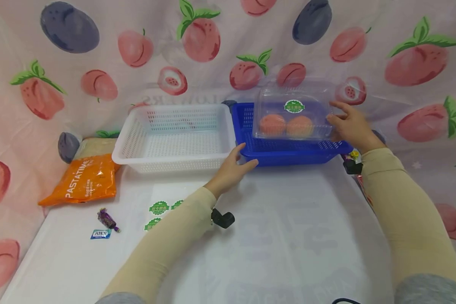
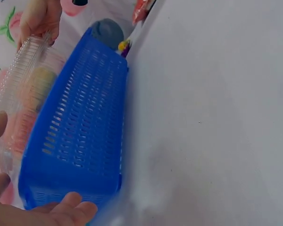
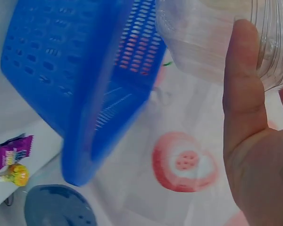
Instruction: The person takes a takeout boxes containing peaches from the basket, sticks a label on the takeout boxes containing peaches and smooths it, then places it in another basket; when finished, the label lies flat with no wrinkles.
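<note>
My right hand (image 1: 352, 126) grips the right end of a clear plastic clamshell box (image 1: 293, 112), thumb and fingers pinching its edge. Two peaches (image 1: 299, 126) show through the box, which carries a round green label. It is tilted, its front face towards me, and overlaps the blue basket (image 1: 285, 159) in the head view. My left hand (image 1: 231, 169) is at the basket's near left corner, fingers and thumb spread. In the left wrist view its fingertips (image 2: 71, 199) lie close by the basket's end wall, with nothing held.
A white basket (image 1: 175, 162) stands left of the blue one. Further left lie an orange pasta bag (image 1: 84, 179), a purple-wrapped candy (image 1: 107, 220) and a small blue packet (image 1: 100, 234). A sheet of green stickers (image 1: 159, 207) is partly behind the left sleeve. Wrapped sweets (image 3: 13, 151) lie right of the blue basket.
</note>
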`<state>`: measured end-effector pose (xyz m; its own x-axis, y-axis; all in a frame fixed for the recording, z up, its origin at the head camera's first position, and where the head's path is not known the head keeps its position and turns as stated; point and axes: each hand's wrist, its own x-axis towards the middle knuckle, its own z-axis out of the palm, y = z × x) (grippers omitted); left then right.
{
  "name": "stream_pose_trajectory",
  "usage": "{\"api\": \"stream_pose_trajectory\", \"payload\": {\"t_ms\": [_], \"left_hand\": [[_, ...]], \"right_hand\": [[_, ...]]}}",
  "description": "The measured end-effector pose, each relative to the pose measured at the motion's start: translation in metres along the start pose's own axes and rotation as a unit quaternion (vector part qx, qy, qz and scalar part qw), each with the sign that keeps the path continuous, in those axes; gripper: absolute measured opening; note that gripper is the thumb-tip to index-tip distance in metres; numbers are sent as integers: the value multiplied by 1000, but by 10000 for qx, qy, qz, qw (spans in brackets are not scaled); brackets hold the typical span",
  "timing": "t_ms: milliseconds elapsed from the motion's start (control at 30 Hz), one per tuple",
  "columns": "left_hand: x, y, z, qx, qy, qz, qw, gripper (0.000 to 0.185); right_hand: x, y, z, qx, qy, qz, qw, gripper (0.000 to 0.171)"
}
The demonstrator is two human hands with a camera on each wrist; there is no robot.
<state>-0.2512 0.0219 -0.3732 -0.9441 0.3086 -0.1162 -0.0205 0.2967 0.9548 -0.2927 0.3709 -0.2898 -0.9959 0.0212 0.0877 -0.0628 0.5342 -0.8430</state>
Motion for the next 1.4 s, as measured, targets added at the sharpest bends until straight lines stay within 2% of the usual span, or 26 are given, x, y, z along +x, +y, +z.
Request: {"api": "stream_pose_trajectory", "payload": {"t_ms": [167, 400, 500, 633, 800, 1100, 1300, 1400], "left_hand": [[9, -1, 7, -21, 277, 16, 9996, 79], [17, -3, 18, 129, 679, -82, 9976, 72], [20, -5, 20, 25, 770, -45, 9970, 67], [22, -8, 21, -142, 817, 6, 9966, 62], [24, -5, 22, -155, 854, 81, 9962, 59], [27, -8, 23, -270, 866, 49, 9959, 58], [28, -9, 22, -312, 872, 134, 9956, 58], [28, -11, 21, -301, 915, 118, 9953, 58]], "right_hand": [[13, 13, 5, 146, -137, 173, 9997, 61], [21, 27, 12, -421, -305, 281, 9983, 62], [24, 29, 18, -553, -470, 287, 9970, 62], [30, 31, 23, -827, -661, 292, 9940, 62], [36, 36, 26, -1125, -686, 374, 9906, 62], [41, 46, 30, -721, -995, 531, 9910, 65], [45, 46, 30, -1068, -1371, 614, 9829, 81], [47, 46, 32, -1030, -1583, 738, 9792, 90]]}}
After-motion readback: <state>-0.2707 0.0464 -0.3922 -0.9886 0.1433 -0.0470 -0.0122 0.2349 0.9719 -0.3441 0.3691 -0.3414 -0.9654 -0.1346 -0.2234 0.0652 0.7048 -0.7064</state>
